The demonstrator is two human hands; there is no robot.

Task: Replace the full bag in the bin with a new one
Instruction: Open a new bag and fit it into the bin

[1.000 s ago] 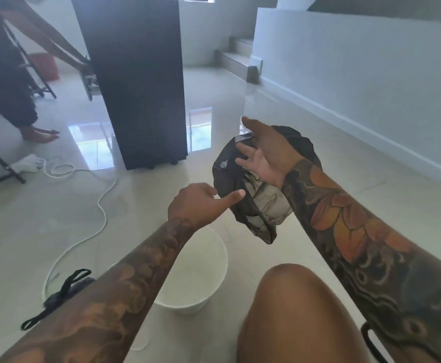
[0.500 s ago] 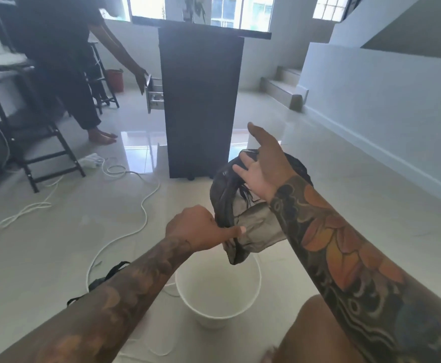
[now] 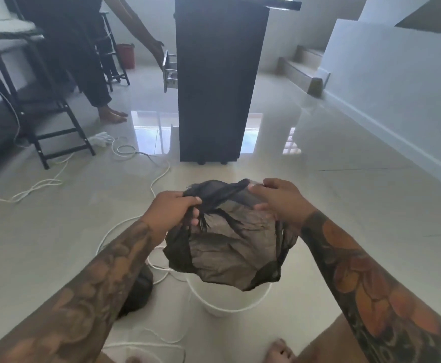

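Black bag (image 3: 229, 247): thin, translucent plastic, held in the air at centre frame, spread between both hands.

Left hand (image 3: 173, 209): closed in a fist on the bag's upper left edge, plastic bunched and twisted between fingers and palm. Positioned left of centre, at the bag's top corner.

Right hand (image 3: 279, 199): pinched narrow on the bag's upper right edge, thumb over fingertips, with a flat strip of the rim stretched toward the left hand. Positioned right of centre, level with or slightly above the left hand.

Bag body: hanging below and between the two hands, creased and partly inflated, darker folds at both sides. Lower edge directly above the white bin (image 3: 224, 305), overlapping the bin's rim in the frame; contact between bag and bin cannot be told.

White bin: standing on the glossy tiled floor (image 3: 345, 205), lower centre of the frame, mostly hidden behind the bag; only the near rim and wall visible.

Second dark object (image 3: 138, 292): on the floor just left of the bin, largely hidden behind the left forearm; identity cannot be told.

White cord (image 3: 159, 179): looping over the floor from upper left toward the bin.

Dark cabinet (image 3: 216, 79): upright at upper centre, well apart from the bin. Another person (image 3: 83, 48) at upper left, one hand at a drawer (image 3: 169, 69) on the cabinet's left side. Dark chair (image 3: 31, 100) at far left.
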